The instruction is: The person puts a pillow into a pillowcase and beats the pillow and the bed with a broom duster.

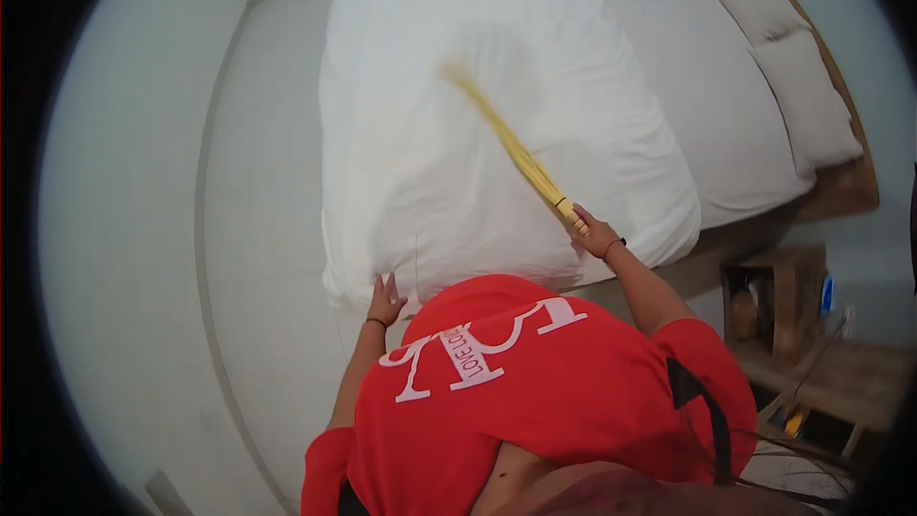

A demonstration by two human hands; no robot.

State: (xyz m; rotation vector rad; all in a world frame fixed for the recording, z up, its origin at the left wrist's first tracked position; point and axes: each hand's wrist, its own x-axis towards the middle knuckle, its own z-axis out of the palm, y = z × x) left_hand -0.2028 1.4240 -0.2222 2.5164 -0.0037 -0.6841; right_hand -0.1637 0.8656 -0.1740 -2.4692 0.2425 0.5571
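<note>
My right hand (594, 231) is wrapped round the handle of a long yellow stick broom (521, 155). The broom reaches up and to the left over a white cover (401, 115) on the bed, and its far tip is blurred. At the bed's near edge, my left hand (386, 300) rests by the white cover with its fingers apart and nothing in it. A dark band is round the left wrist, and a thin bracelet round the right.
Two pale pillows (800, 86) lie at the bed's wooden headboard on the right. A wooden bedside unit (798, 296) with open shelves stands at the lower right, with cables beside it. Pale floor (263, 172) runs along the left of the bed.
</note>
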